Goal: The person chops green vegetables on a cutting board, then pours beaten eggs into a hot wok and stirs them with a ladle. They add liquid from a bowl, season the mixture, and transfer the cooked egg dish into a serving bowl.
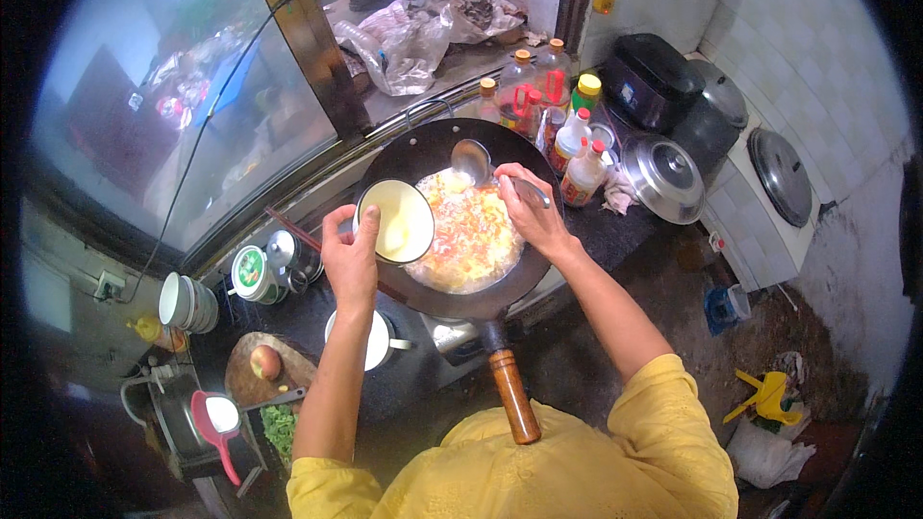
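Observation:
A black wok [440,130] with a wooden handle [513,398] sits on the stove in front of me. It holds a bubbling soup [469,238] with reddish and pale yellow pieces. My left hand [350,252] grips a white, dark-rimmed bowl [396,220] by its edge, tilted over the wok's left side. Traces of yellowish liquid coat the inside of the bowl. My right hand [530,205] is closed around the handle of a metal ladle [472,161]. The ladle's head is at the far edge of the soup.
Sauce bottles [577,144] crowd the counter behind the wok, beside a steel pot lid [663,176]. A white enamel mug [375,342] stands near my left forearm. Farther left are stacked bowls [189,303], a round chopping board [249,367] and a sink [173,411]. A window [180,122] borders the counter.

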The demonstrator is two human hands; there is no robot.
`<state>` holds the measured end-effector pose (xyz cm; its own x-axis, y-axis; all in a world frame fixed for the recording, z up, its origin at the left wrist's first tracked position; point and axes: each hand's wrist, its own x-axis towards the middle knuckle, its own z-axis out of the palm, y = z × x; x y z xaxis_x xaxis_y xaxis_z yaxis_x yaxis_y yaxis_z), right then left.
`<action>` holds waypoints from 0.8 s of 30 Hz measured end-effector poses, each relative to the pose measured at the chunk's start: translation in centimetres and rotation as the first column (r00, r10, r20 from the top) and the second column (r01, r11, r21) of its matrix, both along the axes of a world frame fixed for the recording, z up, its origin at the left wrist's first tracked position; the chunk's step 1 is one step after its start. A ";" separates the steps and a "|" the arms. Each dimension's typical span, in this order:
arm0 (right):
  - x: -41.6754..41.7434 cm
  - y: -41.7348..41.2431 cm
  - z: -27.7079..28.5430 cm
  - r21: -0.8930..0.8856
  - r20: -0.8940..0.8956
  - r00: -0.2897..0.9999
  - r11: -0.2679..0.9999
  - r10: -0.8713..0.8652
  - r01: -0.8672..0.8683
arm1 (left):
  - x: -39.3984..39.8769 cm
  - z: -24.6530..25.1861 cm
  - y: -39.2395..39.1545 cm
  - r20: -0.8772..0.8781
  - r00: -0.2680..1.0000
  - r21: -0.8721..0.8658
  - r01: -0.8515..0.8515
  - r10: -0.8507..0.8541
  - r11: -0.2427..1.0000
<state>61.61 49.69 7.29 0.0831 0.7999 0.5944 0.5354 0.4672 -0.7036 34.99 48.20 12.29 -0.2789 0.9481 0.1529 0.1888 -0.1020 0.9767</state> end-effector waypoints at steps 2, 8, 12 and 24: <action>0.4 0.9 -1.9 0.062 0.078 0.997 0.998 -0.009 0.004 | -0.1 0.1 0.0 0.006 1.000 0.002 -0.002 0.002 1.000; -0.4 -0.3 -0.2 -0.443 -0.559 0.811 0.890 -0.175 -0.113 | -0.5 0.4 0.1 0.000 1.000 -0.005 -0.015 0.015 1.000; 1.3 -1.9 0.4 -0.409 -0.713 0.679 0.891 -0.175 -0.200 | -0.7 -0.4 1.0 -0.077 0.996 -0.008 -0.042 0.041 0.999; 1.8 -8.2 10.7 -0.338 -0.642 0.761 0.925 -0.093 -0.172 | 2.9 -2.0 4.1 -0.191 0.981 -0.146 -0.013 -0.015 0.989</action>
<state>63.45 41.45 17.96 0.2971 0.9510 0.0853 -0.1128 0.1237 -0.9859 37.87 52.33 10.32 -0.2570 0.9643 0.0638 0.3735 0.0383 0.9268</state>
